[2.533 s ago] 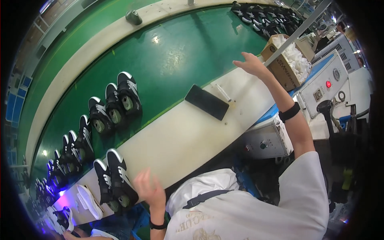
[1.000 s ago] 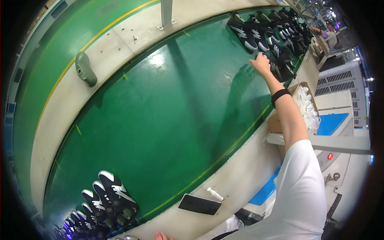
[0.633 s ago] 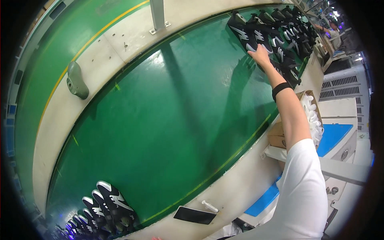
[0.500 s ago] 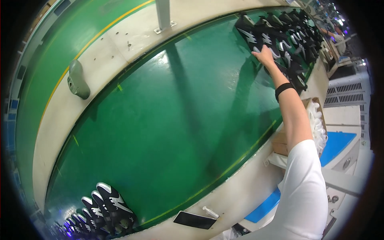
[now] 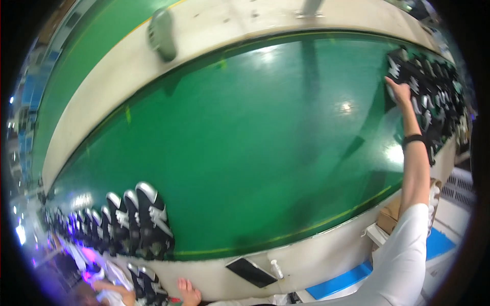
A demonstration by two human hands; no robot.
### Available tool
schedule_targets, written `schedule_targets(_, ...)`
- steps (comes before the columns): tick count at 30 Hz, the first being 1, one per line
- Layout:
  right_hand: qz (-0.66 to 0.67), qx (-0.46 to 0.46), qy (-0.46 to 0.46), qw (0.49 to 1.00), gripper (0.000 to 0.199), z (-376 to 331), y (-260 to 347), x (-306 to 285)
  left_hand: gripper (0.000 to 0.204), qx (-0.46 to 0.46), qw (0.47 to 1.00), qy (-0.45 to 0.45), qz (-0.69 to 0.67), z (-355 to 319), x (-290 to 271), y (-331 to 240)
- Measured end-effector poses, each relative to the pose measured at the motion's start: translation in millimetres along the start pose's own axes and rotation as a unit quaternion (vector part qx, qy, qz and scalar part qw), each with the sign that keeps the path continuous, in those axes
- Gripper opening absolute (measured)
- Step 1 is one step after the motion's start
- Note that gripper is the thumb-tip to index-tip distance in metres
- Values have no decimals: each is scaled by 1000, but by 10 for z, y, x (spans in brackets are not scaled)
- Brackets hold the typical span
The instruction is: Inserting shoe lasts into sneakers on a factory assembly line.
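My right arm reaches far across the green work surface to a group of black shoes point(image 5: 434, 86) with silver-white trim, at the far right. There my right hand point(image 5: 400, 93) is closed on the silver-toed end of the nearest black shoe point(image 5: 391, 94); the fingers are partly hidden. At the lower edge, left of the middle, shows my left hand point(image 5: 189, 292), its fingers raised, a little bent and apart, with nothing visible in them. Just left of it are two black shoes point(image 5: 147, 283). A row of black-and-silver shoes point(image 5: 152, 222) stands at the near left of the green surface.
A grey-green shoe last point(image 5: 162, 35) lies on the pale far border. On the near border are a dark flat tablet-like object point(image 5: 251, 272) and a small white bottle point(image 5: 276, 269). A cardboard box point(image 5: 390, 214) is beside my right arm. A co-worker's arm point(image 5: 120, 290) shows lower left.
The view has turned left, so everything sits further right in it. My left hand and a co-worker have come into view at the bottom. My right hand is still at the same shoes.
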State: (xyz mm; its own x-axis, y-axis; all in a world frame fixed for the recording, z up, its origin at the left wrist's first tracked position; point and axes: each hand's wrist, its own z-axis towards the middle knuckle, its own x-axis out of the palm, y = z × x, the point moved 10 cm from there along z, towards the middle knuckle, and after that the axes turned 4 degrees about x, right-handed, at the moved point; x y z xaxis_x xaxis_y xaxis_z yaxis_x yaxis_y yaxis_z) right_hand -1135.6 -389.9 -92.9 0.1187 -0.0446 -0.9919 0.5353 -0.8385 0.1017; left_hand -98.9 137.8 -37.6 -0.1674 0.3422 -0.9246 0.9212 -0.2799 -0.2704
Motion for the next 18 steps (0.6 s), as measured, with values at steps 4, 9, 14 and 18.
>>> schedule_targets(4, 1, -92, -21, 996, 110, -429, 284, 24, 65, 15, 999, -32, -28, -10, 76, 4)
schedule_targets(9, 69, -174, 26, 982, 102, -1705, 898, 20, 60, 5, 999, -41, -14, 71, 82, -17)
schedule_targets(14, 197, -304, 187, 913, 77, -3422, 1640, 226, 56, 10, 997, -68, -22, 188, -68, -63)
schedule_targets(18, 203, -419, 246, 850, 68, -4506, 2309, 295, 53, 30, 994, -94, -39, 254, -178, -103)
